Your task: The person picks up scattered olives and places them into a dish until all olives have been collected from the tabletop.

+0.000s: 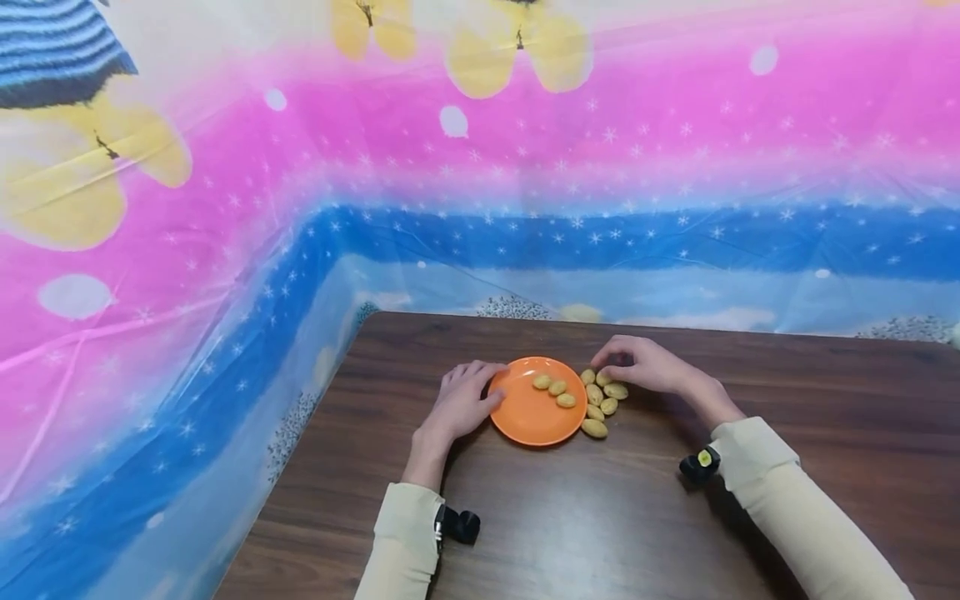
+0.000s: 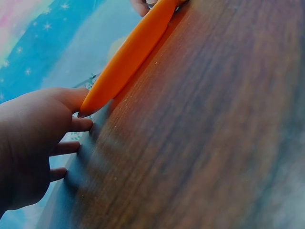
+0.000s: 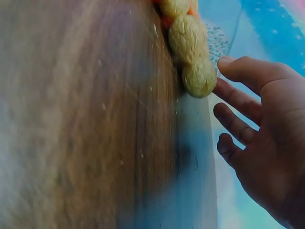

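An orange plate [image 1: 525, 421] lies on the brown wooden table, with 3 yellowish oval, nut-like pieces [image 1: 557, 387] on it. My left hand [image 1: 461, 400] touches the plate's left rim with thumb and forefinger spread; its other fingers rest apart in the left wrist view. Several more wrinkled, nut-like pieces [image 1: 595, 394] cluster against the plate's right side. Over the far edge of this cluster is my right hand [image 1: 648, 364], thumb and forefinger bent around a gap. In the right wrist view its thumb and fingers stand apart beside the nearest piece [image 3: 199, 78]; no piece shows between them.
The table [image 1: 540, 525] reaches back to a printed cloth [image 1: 600, 237] in pink and blue, which also hangs along the left side. A small black device sits at each wrist, by the cream sleeves [image 1: 817, 508].
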Demonstrator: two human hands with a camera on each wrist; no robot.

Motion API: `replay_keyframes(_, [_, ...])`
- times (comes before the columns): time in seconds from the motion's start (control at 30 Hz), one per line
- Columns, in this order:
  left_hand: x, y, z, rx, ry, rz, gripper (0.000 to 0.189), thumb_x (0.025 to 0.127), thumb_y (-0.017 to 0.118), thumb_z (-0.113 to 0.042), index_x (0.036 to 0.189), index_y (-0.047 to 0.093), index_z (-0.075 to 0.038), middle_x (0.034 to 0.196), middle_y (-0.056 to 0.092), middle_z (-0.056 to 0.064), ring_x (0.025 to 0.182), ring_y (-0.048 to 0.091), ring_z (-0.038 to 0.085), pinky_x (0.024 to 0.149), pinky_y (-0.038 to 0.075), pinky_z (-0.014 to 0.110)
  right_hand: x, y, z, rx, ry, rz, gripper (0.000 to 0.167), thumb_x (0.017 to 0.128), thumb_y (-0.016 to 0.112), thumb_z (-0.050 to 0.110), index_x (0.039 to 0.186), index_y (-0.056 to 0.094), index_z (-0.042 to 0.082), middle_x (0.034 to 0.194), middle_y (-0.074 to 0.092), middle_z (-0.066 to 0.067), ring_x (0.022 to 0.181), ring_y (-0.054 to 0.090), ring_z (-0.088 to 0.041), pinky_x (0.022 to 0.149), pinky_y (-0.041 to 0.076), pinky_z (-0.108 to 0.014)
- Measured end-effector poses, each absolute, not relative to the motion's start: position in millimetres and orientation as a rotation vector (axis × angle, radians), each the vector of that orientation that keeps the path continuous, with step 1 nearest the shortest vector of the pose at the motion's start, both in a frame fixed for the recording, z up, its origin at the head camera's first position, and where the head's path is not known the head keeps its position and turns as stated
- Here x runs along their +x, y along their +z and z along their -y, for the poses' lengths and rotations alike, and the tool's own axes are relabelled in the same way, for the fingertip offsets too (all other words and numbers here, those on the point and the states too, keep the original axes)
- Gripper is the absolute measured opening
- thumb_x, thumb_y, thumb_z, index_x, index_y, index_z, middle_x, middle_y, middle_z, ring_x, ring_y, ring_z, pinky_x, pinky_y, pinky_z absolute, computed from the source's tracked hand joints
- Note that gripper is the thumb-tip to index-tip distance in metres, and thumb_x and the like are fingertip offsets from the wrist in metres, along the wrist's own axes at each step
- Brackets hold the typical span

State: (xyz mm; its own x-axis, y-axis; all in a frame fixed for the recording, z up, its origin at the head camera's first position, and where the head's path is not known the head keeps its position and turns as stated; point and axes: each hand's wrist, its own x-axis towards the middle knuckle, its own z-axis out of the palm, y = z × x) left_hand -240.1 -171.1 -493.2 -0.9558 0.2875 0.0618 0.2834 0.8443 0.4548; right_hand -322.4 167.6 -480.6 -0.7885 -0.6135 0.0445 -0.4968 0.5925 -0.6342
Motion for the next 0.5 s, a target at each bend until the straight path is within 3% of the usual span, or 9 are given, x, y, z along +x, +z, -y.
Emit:
replay_keyframes(0.1, [-239,-498,167,0.47,0.753,-2.989,0.045,0.101,0.052,-0.036,0.145,0.051,-0.027,0.143,0.053,0.004,0.137,0.041,0.031,0.117,0.024,0.057,-323,-486,-175,-0.918,-0.954,-2.619,0.019,0.094,0.068,0.023,0.111,0.072,0.028,0.109,0.066,0.006,0.09,0.057,-0.015,0.079,0.047,-0.033])
replay_keyframes(0.33, [-240,-497,168,0.459,0.774,-3.012,0.044,0.101,0.054,-0.036,0.143,0.052,-0.027,0.141,0.054,0.003,0.135,0.042,0.031,0.116,0.024,0.057,-328,-484,-179,-0.954,-0.941,-2.566,0.022,0.095,0.066,0.025,0.116,0.071,0.026,0.118,0.067,0.003,0.11,0.06,-0.019,0.096,0.047,-0.044])
replay_keyframes(0.5, [-243,-496,167,0.461,0.762,-3.007,0.044,0.1,0.054,-0.035,0.143,0.052,-0.027,0.141,0.054,0.003,0.135,0.042,0.031,0.117,0.023,0.057,-327,-483,-184,-0.901,-0.935,-2.552,0.022,0.094,0.067,0.028,0.116,0.072,0.028,0.121,0.067,0.004,0.114,0.06,-0.019,0.098,0.046,-0.045])
